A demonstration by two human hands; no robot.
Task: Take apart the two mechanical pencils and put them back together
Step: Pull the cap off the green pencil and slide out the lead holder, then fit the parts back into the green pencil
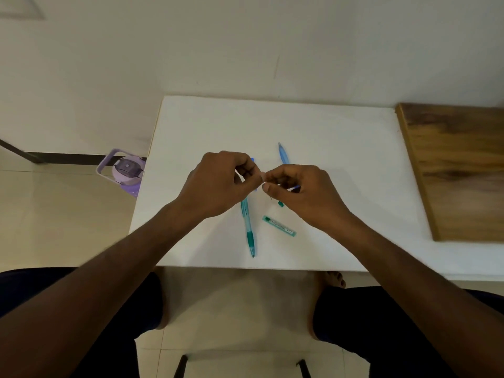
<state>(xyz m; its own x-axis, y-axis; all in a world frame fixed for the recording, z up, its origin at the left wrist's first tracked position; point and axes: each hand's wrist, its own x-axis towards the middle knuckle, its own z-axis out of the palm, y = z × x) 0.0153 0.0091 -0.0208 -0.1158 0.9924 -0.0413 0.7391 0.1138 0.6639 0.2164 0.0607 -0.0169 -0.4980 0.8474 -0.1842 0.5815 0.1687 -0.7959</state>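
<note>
Meeting above the white counter, the two hands work fingertip to fingertip: the left hand pinches a small pale part I cannot identify, and the right hand grips a slim blue-and-white inner tube. Below them lies the teal translucent mechanical pencil, tip toward the person, beside a teal lead case and a small green cap. A blue translucent pencil barrel lies farther back. A lilac water bottle stands on the floor at left.
</note>
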